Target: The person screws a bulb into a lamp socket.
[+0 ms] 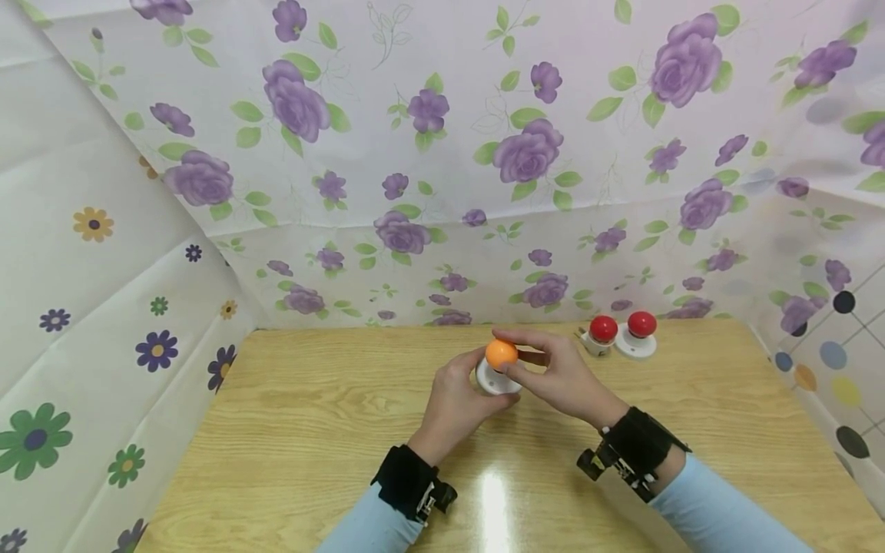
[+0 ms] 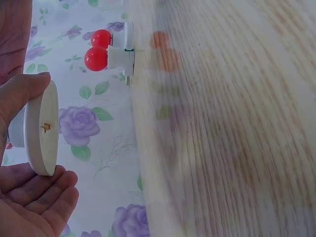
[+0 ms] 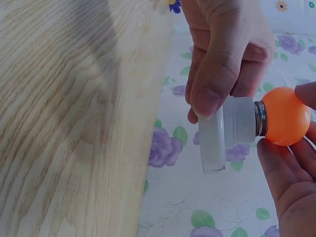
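My left hand (image 1: pixel 456 392) grips a round white lamp socket (image 1: pixel 489 379) by the rim of its base, above the table. In the left wrist view the underside of the socket (image 2: pixel 47 131) faces the camera, with a small brass-coloured part at its middle. An orange bulb (image 3: pixel 286 116) sits at the socket's mouth, part of its metal screw collar showing between the two. The fingers and thumb of my right hand (image 1: pixel 556 372) pinch the orange globe. How deep the collar is in the socket cannot be told.
At the table's back right stand two red bulbs: one red bulb (image 1: pixel 604 329) in a white holder with plug prongs, another red bulb (image 1: pixel 641 324) on a round white base. Flowered sheeting (image 1: pixel 415 253) hangs behind the wooden table (image 1: pixel 311 430).
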`<state>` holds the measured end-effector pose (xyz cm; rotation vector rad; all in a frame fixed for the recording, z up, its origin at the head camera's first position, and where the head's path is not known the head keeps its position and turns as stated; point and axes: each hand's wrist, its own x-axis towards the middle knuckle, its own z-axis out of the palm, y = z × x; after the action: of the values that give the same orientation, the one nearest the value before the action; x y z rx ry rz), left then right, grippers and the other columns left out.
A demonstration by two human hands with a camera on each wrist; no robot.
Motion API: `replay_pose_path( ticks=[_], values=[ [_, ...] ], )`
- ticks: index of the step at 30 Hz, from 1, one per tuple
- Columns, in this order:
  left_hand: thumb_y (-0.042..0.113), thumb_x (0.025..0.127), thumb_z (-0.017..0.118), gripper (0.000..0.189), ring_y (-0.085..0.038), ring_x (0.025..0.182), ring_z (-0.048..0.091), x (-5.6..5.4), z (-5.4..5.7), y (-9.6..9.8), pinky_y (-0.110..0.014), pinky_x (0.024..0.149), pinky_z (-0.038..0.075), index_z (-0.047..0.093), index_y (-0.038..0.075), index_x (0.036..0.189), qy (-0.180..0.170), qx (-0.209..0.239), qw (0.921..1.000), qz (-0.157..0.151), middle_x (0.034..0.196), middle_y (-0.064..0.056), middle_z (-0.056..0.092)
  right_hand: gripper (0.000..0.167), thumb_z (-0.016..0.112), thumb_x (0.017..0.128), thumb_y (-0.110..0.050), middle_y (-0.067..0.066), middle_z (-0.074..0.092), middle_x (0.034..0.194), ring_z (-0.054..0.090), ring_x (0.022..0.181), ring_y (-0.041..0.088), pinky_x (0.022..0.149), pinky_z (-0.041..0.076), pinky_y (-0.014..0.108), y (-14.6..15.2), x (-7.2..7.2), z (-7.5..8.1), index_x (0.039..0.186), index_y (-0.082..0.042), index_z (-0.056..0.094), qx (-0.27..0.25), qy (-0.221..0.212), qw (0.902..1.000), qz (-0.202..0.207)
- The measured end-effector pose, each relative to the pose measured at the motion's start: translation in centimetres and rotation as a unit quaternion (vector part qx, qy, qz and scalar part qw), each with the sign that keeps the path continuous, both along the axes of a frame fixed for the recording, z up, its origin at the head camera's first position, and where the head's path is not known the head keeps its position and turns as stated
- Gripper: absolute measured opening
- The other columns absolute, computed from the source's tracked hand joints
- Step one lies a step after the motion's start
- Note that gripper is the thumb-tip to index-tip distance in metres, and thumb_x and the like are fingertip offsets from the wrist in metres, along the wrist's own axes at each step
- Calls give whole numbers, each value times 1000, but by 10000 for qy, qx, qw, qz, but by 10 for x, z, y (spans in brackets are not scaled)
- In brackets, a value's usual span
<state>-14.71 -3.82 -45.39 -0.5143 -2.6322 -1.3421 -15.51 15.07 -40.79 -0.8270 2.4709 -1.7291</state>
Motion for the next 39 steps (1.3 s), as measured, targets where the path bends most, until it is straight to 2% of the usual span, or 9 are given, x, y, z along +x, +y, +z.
replay_pose_path(
  ticks=[4,8,14,19,26,32,39],
  values=[
    [48,68,79,65,-5,103,59,0,1,1,-30,83,51,52,37,127,-5,11,10000,-4,113,14,63,42,68,86,-26,-5,57,130,55,119,20,92,50,40,0,-1,0,126,-26,58,-82,-1,9999,-82],
    [46,68,80,66,-6,105,59,0,0,1,-33,84,52,52,38,127,-65,87,9999,2,114,14,62,40,70,84,-25,-4,60,128,57,117,15,90,51,37,0,0,1,123,-25,61,-140,-57,9996,-227],
    [45,67,81,67,-8,105,59,1,0,3,-37,85,53,53,36,127,-89,105,9999,88,114,11,63,36,73,81,-17,2,63,122,60,111,16,86,53,31,-7,11,15,116,-18,65,-286,-136,9979,-560],
    [44,67,81,65,-7,104,59,1,0,3,-35,85,52,54,36,125,-45,66,9999,109,113,12,63,40,75,79,-21,1,63,121,60,113,20,87,53,36,-9,15,22,118,-16,63,-169,62,9970,-747],
    [47,67,80,66,-8,106,59,1,-1,2,-38,86,52,53,37,127,-89,-14,9999,100,115,12,62,47,69,85,-30,-8,53,135,48,127,13,100,45,40,0,3,7,129,-27,54,-11,97,9990,-430],
    [47,67,80,67,-8,103,59,0,-1,2,-38,85,52,53,36,127,8,-124,9999,78,114,11,63,46,66,88,-25,-4,53,136,49,126,17,99,45,39,2,-1,1,132,-26,53,40,135,9999,-12],
    [47,67,80,65,-8,103,60,0,-1,2,-39,84,52,54,36,126,8,-59,9999,93,114,11,63,41,66,87,-26,-5,56,133,52,123,13,96,48,37,1,-1,1,127,-27,58,109,126,9999,41]
  ],
)
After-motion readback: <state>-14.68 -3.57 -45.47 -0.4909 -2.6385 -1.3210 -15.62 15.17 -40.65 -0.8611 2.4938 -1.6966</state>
